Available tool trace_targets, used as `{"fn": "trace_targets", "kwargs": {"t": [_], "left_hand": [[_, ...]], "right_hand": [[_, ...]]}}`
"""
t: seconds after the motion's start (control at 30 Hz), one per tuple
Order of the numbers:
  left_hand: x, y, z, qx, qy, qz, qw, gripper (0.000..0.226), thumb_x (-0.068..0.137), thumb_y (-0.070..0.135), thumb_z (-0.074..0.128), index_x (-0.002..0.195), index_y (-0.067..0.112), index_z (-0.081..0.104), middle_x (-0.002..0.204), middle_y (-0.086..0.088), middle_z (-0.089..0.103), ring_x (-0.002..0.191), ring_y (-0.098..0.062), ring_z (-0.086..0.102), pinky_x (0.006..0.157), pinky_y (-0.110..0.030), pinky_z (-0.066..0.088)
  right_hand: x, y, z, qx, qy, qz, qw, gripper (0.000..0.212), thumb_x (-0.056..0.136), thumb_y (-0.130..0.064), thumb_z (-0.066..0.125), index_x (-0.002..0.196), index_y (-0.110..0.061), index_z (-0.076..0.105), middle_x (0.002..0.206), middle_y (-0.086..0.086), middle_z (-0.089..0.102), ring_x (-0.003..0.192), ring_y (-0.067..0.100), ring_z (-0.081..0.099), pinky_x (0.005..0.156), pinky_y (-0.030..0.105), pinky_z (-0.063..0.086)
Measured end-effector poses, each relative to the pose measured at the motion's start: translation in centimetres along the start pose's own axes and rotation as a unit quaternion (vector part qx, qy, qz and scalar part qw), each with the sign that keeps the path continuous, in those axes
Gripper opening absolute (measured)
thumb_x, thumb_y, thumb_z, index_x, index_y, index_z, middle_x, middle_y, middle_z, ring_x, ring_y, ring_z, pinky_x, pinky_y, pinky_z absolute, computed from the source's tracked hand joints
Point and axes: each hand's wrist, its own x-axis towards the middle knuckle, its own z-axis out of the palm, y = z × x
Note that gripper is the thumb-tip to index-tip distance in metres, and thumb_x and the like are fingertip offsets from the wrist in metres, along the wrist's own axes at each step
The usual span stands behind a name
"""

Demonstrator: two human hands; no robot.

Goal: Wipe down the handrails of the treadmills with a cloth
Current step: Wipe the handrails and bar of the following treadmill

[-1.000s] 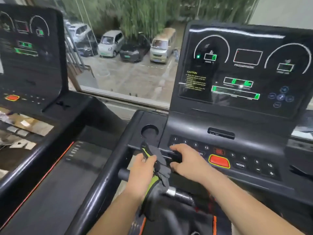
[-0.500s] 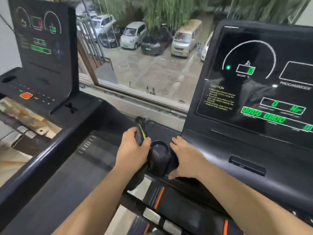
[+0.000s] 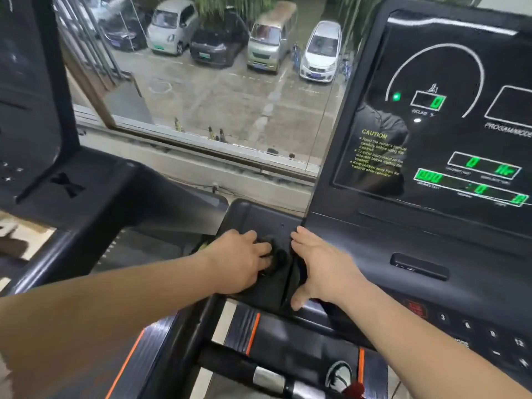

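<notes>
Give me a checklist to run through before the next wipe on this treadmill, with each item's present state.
1. Cloth in hand: ok. The left hand presses a dark cloth into the cup holder recess at the console's left corner.
2. Cloth on a handrail: not ok. It sits on the console, not on a rail.
3. Right hand bracing: ok. It lies flat and open on the console beside the cloth, holding nothing.
4. Right hand clear of the keypad: ok. The buttons lie further right.
5. Belt stopped: cannot tell. The display shows zeros, but the belt itself is not readable.
6. Cloth clean enough: cannot tell.
</notes>
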Motion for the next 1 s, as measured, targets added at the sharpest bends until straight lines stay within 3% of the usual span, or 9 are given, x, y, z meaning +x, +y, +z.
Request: {"fn": "trace_targets", "kwargs": {"t": [0.27,0.33,0.43,0.47,0.53,0.63,0.77,0.87,1.0], "left_hand": [[3.8,4.4,-1.8,-0.207,-0.01,-0.206,0.956,0.02,0.096,0.025,0.048,0.101,0.013,0.064,0.108,-0.012,0.064,0.091,-0.03,0.062,0.073,-0.035,0.05],[4.5,3.6,-2.1,-0.427,0.012,-0.301,0.853,0.023,0.092,0.026,0.053,0.074,0.011,0.055,0.083,-0.007,0.063,0.078,-0.029,0.06,0.068,-0.032,0.048],[3.7,2.4,-2.5,-0.729,0.026,-0.394,0.559,0.028,0.084,0.031,0.064,0.081,0.004,0.068,0.085,-0.014,0.072,0.084,-0.031,0.068,0.069,-0.033,0.046],[3.2,2.6,-2.4,-0.771,0.018,-0.38,0.511,0.03,0.083,0.034,0.066,0.086,0.005,0.072,0.088,-0.014,0.075,0.085,-0.029,0.07,0.071,-0.033,0.048],[2.5,3.6,-1.8,-0.765,0.033,-0.32,0.558,0.018,0.082,0.031,0.066,0.077,0.014,0.07,0.078,-0.005,0.072,0.082,-0.025,0.068,0.071,-0.031,0.048],[1.7,4.3,0.3,-0.582,0.086,-0.2,0.783,0.012,0.075,0.033,0.048,0.078,0.024,0.054,0.079,0.004,0.056,0.097,-0.033,0.064,0.079,-0.03,0.046],[0.1,1.0,-0.9,-0.23,-0.069,-0.11,0.965,0.04,0.093,0.033,0.054,0.133,0.034,0.057,0.13,0.003,0.053,0.123,-0.026,0.056,0.093,-0.037,0.049],[-1.1,-0.4,-0.9,-0.035,-0.034,-0.062,0.997,0.044,0.1,0.016,0.052,0.141,0.03,0.051,0.136,-0.001,0.048,0.117,-0.028,0.052,0.079,-0.037,0.045],[-0.7,1.7,0.0,-0.062,0.001,-0.086,0.994,0.03,0.093,0.023,0.055,0.122,0.019,0.06,0.121,-0.006,0.055,0.099,-0.03,0.061,0.071,-0.036,0.046]], "right_hand": [[-2.5,0.2,0.9,0.026,0.071,0.029,0.997,0.137,0.054,-0.071,0.087,0.164,-0.027,0.016,0.168,-0.025,-0.005,0.154,0.004,0.017,0.111,0.028,0.038],[-2.6,-0.1,0.7,0.015,0.068,0.031,0.997,0.135,0.054,-0.07,0.088,0.163,-0.026,0.021,0.168,-0.025,-0.002,0.153,0.003,0.017,0.108,0.028,0.04],[-2.5,-0.5,0.7,0.001,0.077,0.038,0.996,0.123,0.054,-0.063,0.092,0.156,-0.023,0.037,0.166,-0.021,0.014,0.147,0.006,0.032,0.096,0.028,0.045],[-2.4,-0.5,0.7,-0.006,0.086,0.035,0.996,0.119,0.053,-0.063,0.092,0.152,-0.022,0.042,0.165,-0.02,0.016,0.146,0.009,0.034,0.095,0.028,0.046],[-1.8,-0.4,0.8,-0.037,0.095,0.015,0.995,0.121,0.049,-0.07,0.089,0.15,-0.018,0.047,0.169,-0.014,0.013,0.154,0.013,0.022,0.109,0.032,0.044],[-0.9,-0.4,0.3,-0.075,0.071,0.008,0.995,0.145,0.039,-0.079,0.086,0.156,-0.01,0.036,0.171,-0.007,0.007,0.157,0.018,0.015,0.12,0.038,0.035],[-0.9,-1.1,-0.5,-0.089,0.03,0.017,0.995,0.157,0.042,-0.082,0.083,0.164,-0.011,0.015,0.171,-0.009,-0.009,0.157,0.01,-0.01,0.123,0.032,0.024],[-1.1,-1.2,-0.4,-0.088,0.021,0.024,0.996,0.151,0.049,-0.081,0.082,0.165,-0.016,0.009,0.17,-0.014,-0.014,0.153,0.002,-0.02,0.12,0.03,0.027],[-1.1,-1.1,-0.2,-0.076,0.021,0.031,0.996,0.148,0.051,-0.076,0.085,0.165,-0.019,0.009,0.169,-0.018,-0.013,0.153,0.0,-0.018,0.119,0.03,0.03]]}}
